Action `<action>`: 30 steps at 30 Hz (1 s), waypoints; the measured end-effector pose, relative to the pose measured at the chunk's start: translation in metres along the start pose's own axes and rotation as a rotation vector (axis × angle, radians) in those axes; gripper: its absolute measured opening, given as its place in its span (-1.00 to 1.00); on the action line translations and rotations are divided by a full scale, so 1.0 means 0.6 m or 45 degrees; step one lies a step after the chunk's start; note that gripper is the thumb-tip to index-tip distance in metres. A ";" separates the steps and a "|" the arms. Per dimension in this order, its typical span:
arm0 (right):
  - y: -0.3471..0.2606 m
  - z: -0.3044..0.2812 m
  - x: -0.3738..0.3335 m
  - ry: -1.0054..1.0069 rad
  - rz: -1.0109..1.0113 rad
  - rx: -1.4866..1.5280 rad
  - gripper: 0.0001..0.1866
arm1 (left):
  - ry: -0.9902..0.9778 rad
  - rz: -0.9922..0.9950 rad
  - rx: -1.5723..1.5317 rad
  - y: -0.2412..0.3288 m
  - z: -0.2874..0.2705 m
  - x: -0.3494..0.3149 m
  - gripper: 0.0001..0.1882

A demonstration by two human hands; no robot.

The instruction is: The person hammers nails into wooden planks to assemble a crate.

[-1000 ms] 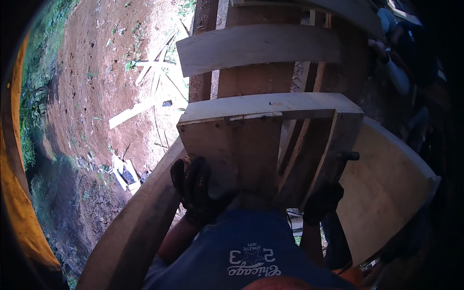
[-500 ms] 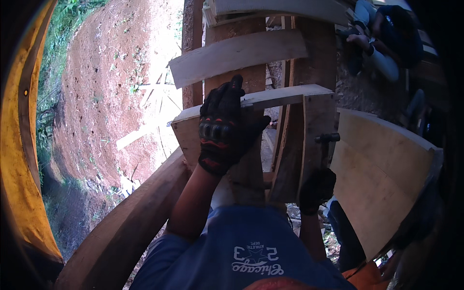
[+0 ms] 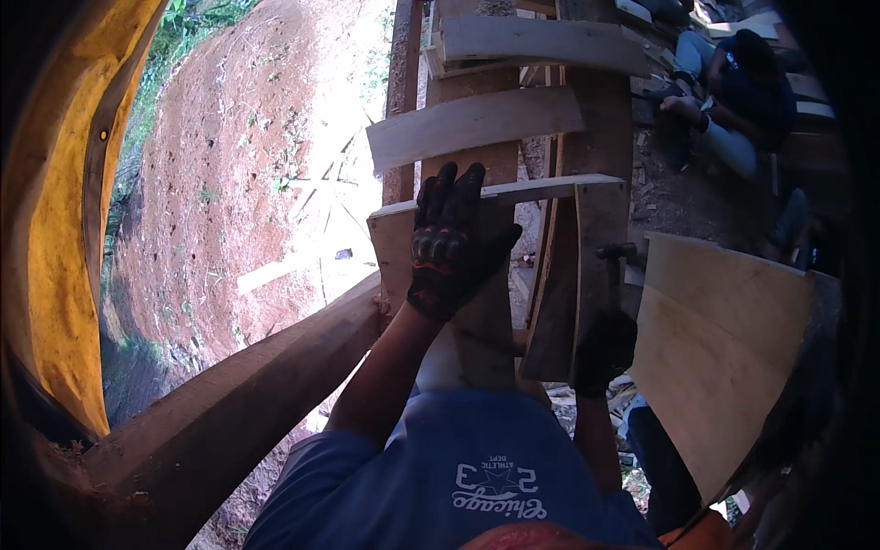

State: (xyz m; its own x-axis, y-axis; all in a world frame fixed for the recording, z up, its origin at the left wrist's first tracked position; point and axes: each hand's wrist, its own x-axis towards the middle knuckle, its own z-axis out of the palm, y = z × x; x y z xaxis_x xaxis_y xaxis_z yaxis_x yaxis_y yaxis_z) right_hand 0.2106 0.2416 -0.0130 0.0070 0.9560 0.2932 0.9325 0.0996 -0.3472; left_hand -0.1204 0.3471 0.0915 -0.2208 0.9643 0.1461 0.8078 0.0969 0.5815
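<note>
My left hand (image 3: 451,246), in a black glove with hard knuckle guards, rests over the upper edge of a wooden frame (image 3: 390,240). Its fingers reach past the edge and the thumb is spread to the right. What lies under the palm is hidden. My right hand (image 3: 605,346), also gloved in black, is closed round the handle of a hammer (image 3: 615,251) beside the frame's right-hand board (image 3: 598,266). The hammer points head up, away from me, next to that board. The frame's top piece runs almost level from left to right.
Beyond the frame, a loose board (image 3: 477,124) and another plank (image 3: 541,44) lie across long timbers. A thick beam (image 3: 247,376) slants at the left, by a yellow sheet (image 3: 60,229). Plywood (image 3: 724,339) stands at the right. Another person (image 3: 747,92) sits at the upper right.
The view has shifted, so the scene sits further right at the left side. My left hand's fingers are spread a little more. My right hand still holds the hammer.
</note>
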 end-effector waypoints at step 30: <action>-0.052 -0.037 0.027 0.174 -0.042 -0.391 -0.76 | -0.562 -0.742 -0.406 -0.143 -0.044 -0.529 -0.22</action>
State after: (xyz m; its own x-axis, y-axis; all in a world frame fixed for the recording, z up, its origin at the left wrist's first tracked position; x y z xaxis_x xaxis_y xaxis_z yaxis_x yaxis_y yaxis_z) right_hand 0.1898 0.2478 0.0219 0.0044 0.9057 0.4238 0.9981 0.0220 -0.0572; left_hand -0.1340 0.0265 0.0166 -0.2690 0.7950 -0.5437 0.4184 0.6049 0.6775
